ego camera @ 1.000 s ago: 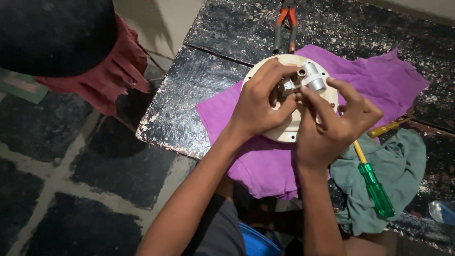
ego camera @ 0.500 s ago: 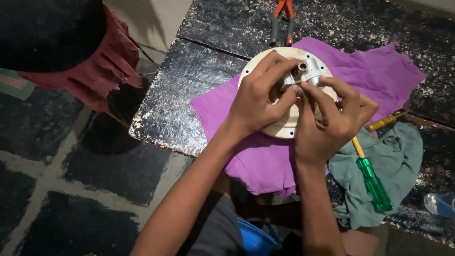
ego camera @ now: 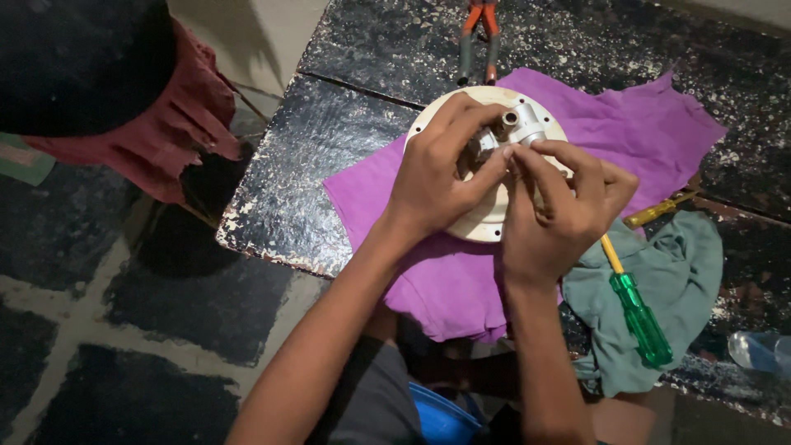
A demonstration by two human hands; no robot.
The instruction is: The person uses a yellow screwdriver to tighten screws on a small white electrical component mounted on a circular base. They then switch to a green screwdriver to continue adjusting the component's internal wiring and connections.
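Disc (ego camera: pixel 482 221) on purple cloth (ego camera: pixel 626 124) | both hands grip hub (ego camera: pixel 521 124) | table edge (ego camera: pixel 272 247) near

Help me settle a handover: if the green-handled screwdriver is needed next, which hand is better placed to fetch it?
Probably the right hand. The green-handled screwdriver lies on the grey-green cloth just beside and below that hand. The left hand sits on the far side, gripping the cream round plate, and would have to cross over.

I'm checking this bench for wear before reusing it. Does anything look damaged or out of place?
The black tabletop is chipped and flaking along its near edge. The green-handled screwdriver lies loose on a crumpled grey-green rag near that edge.
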